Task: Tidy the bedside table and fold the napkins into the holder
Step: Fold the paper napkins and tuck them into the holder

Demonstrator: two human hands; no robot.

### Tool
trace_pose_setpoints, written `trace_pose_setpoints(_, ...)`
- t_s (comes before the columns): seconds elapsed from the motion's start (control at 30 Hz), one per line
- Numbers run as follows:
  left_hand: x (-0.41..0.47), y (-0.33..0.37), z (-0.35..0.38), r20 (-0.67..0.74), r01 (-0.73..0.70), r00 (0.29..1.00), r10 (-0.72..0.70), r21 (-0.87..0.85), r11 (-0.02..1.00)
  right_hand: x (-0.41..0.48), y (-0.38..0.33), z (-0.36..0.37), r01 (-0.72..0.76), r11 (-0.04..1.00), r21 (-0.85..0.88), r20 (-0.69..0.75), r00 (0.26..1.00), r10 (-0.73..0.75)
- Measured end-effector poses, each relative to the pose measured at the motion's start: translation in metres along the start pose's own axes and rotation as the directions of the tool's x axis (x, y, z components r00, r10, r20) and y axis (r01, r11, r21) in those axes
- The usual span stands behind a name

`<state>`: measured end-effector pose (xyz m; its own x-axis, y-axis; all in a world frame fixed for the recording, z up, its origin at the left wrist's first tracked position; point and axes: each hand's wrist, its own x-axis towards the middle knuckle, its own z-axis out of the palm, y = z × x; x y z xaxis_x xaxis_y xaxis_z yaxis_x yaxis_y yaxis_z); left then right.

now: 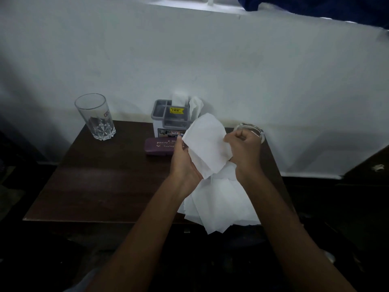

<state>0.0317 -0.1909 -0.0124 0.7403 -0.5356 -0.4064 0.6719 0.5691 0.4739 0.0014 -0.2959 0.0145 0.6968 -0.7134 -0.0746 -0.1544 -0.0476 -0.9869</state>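
Both hands were on one napkin [207,144], held up off the table [101,182]. Left hand [183,160] had its fingers curled round the napkin's left edge. Right hand [244,147] was balled up and pinching the right edge, as far as I could read it, so neither hand was free. The napkin sat between the two sets of fingers, long axis running from my side up and away, top end tipped toward the holder [168,118]. Key relation: the holder stood just beyond the fingertips and a bit left, so nearer the left hand than the right. The napkin's top edge overlapped the holder's right front corner in my view; couldn't tell if it touched. Stowed napkins [195,106] stuck up out of the holder's back and right side. The loose pile [219,199] lay under the wrists, hanging over the table's near edge. My read: the sheet was only partly folded and too wide for a slot, so it needed another fold across the long axis, then a short push forward and left with the left hand leading. The case [159,146] lay just left of the left fingers, in front of the holder. The glass [94,116] was well off left. The dish [251,128] sat right behind the right knuckles, so there was a risk of bumping it.
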Motion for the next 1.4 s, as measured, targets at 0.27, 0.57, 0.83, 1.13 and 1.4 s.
trace_pose_setpoints(0.27, -0.003, -0.001, 0.003, -0.017, 0.004, 1.000, -0.003, 0.060, 0.998, 0.001, 0.007, 0.004, 0.001, 0.999, -0.032, 0.015, 1.000, 0.000)
trace_pose_setpoints(0.57, 0.004, 0.002, -0.008, -0.193, -0.057, 0.978, 0.080, 0.122, 0.991, 0.045, 0.024, -0.034, -0.016, 0.980, -0.197, 0.020, 1.000, 0.020)
trace_pose_setpoints(0.83, 0.004, 0.014, -0.010, -0.247, -0.116, 0.955, 0.161, 0.186, 0.976, 0.074, 0.092, -0.061, 0.187, 0.608, -0.772, 0.242, 0.970, 0.009)
trace_pose_setpoints(1.13, 0.003, 0.015, -0.011, -0.259, -0.098, 0.955, 0.145, 0.185, 0.978, 0.072, 0.052, -0.066, 0.184, 0.852, -0.491, 0.189, 0.977, -0.102)
trace_pose_setpoints(1.4, 0.006, 0.010, -0.012, -0.249, -0.070, 0.962, 0.112, 0.170, 0.983, 0.035, -0.032, -0.065, 0.364, 0.927, -0.090, 0.287, 0.901, -0.326)
